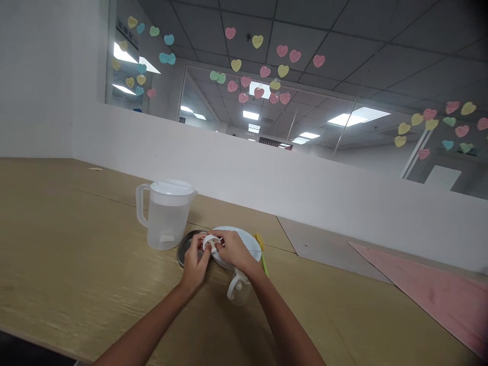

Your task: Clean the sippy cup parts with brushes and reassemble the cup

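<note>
Both hands meet around a small round white part, held above a metal tray and a white plate. My left hand pinches its left side between thumb and fingers. From the right, my right hand grips the same part. Behind and below the hands are the dark round metal tray and the white plate. Just under my right wrist stands a small clear cup with a white handle. A large translucent pitcher with a white lid is to the left of my hands.
A brush with yellow bristles and a green handle lies at the plate's right edge. The wooden table meets a white wall behind. A pink sheet covers the right side.
</note>
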The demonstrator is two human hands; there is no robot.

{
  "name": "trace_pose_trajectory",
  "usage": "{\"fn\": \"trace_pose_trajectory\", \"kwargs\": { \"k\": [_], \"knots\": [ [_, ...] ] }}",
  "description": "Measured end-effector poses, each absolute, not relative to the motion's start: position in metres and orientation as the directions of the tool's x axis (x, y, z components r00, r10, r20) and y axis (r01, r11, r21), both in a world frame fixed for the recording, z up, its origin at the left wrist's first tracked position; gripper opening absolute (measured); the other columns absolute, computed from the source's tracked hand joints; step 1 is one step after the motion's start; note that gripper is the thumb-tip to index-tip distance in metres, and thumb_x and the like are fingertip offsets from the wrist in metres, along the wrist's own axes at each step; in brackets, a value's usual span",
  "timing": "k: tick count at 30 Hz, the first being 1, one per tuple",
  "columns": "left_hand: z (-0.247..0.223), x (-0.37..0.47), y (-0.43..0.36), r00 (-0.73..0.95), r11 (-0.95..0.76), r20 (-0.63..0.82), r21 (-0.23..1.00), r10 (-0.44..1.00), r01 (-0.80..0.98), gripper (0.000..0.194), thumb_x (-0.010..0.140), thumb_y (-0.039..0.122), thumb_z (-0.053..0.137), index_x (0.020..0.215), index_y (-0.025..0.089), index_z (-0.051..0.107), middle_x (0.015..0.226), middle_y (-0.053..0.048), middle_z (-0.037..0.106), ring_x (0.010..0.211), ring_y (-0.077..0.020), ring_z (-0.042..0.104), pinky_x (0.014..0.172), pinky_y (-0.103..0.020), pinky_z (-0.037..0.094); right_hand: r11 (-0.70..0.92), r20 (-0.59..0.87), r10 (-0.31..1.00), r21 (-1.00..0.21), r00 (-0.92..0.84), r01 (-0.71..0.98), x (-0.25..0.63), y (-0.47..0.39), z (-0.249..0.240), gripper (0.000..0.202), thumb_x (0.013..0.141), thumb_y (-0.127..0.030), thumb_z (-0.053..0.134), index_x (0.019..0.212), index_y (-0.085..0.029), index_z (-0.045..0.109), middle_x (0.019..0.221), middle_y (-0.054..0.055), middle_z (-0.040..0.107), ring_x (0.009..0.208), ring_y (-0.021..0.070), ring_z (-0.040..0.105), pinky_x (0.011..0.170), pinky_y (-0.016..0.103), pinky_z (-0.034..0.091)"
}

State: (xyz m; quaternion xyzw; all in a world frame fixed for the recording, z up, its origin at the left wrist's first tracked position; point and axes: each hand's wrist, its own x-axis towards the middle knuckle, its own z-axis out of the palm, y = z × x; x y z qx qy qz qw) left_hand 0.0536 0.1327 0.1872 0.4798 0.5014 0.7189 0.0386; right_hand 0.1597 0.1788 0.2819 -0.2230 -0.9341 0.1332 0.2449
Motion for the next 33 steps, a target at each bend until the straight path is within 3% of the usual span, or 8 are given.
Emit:
{"fn": "trace_pose_trajectory", "kwargs": {
  "k": [8, 18, 26, 33],
  "knots": [
    [0.185, 0.055, 0.132, -0.511, -0.437, 0.68, 0.731, 0.526, 0.524, 0.025, 0.087, 0.04, 0.043, 0.101, 0.02, 0.047, 0.092, -0.006, 0.063, 0.084, -0.0201, 0.061, 0.073, -0.031, 0.047, 0.857, 0.372, 0.483, -0.386, -0.793, 0.341, 0.162, 0.18, 0.283, 0.043, 0.074, -0.009, 0.046, 0.109, -0.024, 0.065, 0.107, 0.003, 0.069, 0.094, 0.0168, 0.061, 0.083, 0.025, 0.042],
    [0.186, 0.055, 0.131, -0.526, -0.431, 0.685, 0.727, 0.503, 0.534, 0.025, 0.087, 0.04, 0.043, 0.101, 0.019, 0.047, 0.09, -0.005, 0.063, 0.082, -0.0194, 0.061, 0.073, -0.032, 0.049, 0.874, 0.388, 0.484, -0.269, -0.785, 0.405, 0.159, 0.173, 0.282, 0.034, 0.08, -0.013, 0.043, 0.104, -0.022, 0.064, 0.101, 0.005, 0.07, 0.089, 0.0175, 0.061, 0.076, 0.025, 0.039],
    [0.185, 0.056, 0.131, -0.532, -0.366, 0.684, 0.723, 0.499, 0.586, 0.022, 0.085, 0.039, 0.044, 0.093, 0.019, 0.046, 0.07, 0.0, 0.058, 0.058, -0.0162, 0.055, 0.057, -0.028, 0.045, 0.837, 0.338, 0.546, -0.193, -0.767, 0.511, 0.153, 0.168, 0.276, 0.031, 0.079, -0.013, 0.042, 0.105, -0.019, 0.058, 0.095, 0.009, 0.068, 0.084, 0.0193, 0.059, 0.068, 0.028, 0.035],
    [0.189, 0.054, 0.128, -0.522, -0.408, 0.67, 0.739, 0.529, 0.536, 0.026, 0.087, 0.041, 0.041, 0.1, 0.019, 0.048, 0.086, -0.004, 0.064, 0.077, -0.0186, 0.061, 0.071, -0.03, 0.047, 0.883, 0.35, 0.468, -0.22, -0.812, 0.415, 0.158, 0.173, 0.276, 0.033, 0.082, -0.012, 0.037, 0.106, -0.02, 0.058, 0.104, 0.008, 0.067, 0.09, 0.0181, 0.059, 0.073, 0.027, 0.037]
  ]
}}
